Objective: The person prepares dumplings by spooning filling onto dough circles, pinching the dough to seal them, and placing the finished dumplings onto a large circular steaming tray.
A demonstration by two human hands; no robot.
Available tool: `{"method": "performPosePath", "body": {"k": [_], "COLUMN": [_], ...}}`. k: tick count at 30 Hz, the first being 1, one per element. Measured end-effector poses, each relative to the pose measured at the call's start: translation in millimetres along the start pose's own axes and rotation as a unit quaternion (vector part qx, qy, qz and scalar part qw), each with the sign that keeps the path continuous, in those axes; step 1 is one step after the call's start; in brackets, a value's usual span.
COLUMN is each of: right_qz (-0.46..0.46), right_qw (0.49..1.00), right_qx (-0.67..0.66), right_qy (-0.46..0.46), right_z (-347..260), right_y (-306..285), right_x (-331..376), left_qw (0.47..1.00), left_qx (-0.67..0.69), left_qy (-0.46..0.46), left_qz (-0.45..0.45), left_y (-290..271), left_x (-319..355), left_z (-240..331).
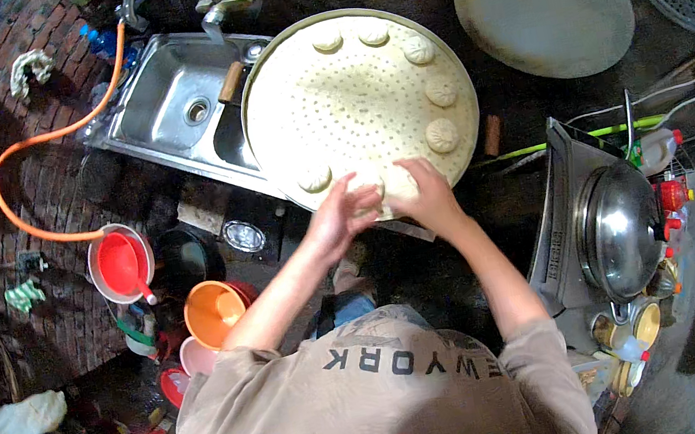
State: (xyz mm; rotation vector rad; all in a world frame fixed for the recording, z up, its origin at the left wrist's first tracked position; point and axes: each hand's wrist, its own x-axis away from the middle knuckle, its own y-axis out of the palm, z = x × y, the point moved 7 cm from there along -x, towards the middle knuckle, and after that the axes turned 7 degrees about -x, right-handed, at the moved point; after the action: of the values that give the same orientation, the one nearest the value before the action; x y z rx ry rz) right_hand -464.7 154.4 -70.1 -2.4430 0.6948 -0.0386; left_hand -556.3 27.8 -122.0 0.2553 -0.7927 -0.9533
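A large round steamer tray (335, 141), lined with pale dotted cloth or sheet, lies in front of me. Several pleated buns (442, 136) sit spaced along its right and far rim, and one bun (314, 178) rests at the near left. At the tray's near edge, my left hand (349, 215) is open, its fingers apart and turned inward. Facing it, my right hand (427, 196) is also open, thumb and fingers apart. Between the two hands a pale bun (375, 187) shows in part on the tray; the fingers hide the rest, so contact is unclear.
Behind the tray's left side is a steel sink (163, 101) with an orange hose (23, 143). A round lid (544, 6) lies at the far right. A domed steel wok lid (626, 230) covers a stove on the right. An orange bucket (215, 313) stands at lower left.
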Motion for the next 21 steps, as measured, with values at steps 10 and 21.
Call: {"method": "performPosePath", "body": {"k": [10, 21], "right_qz": [-0.032, 0.24], "right_qw": [0.998, 0.94], "right_qx": [-0.036, -0.079], "right_qy": [0.032, 0.231], "right_z": [69.5, 83.3], "right_y": [30.1, -73.2], "right_x": [-109.7, 42.7], "left_qw": [0.839, 0.415], "left_qx": [-0.481, -0.797], "left_qy": [0.249, 0.229], "left_qz": [-0.054, -0.375], "left_y": [-40.4, 34.5], "left_x": [-117.4, -171.2], "left_z": [132.6, 83.4]}}
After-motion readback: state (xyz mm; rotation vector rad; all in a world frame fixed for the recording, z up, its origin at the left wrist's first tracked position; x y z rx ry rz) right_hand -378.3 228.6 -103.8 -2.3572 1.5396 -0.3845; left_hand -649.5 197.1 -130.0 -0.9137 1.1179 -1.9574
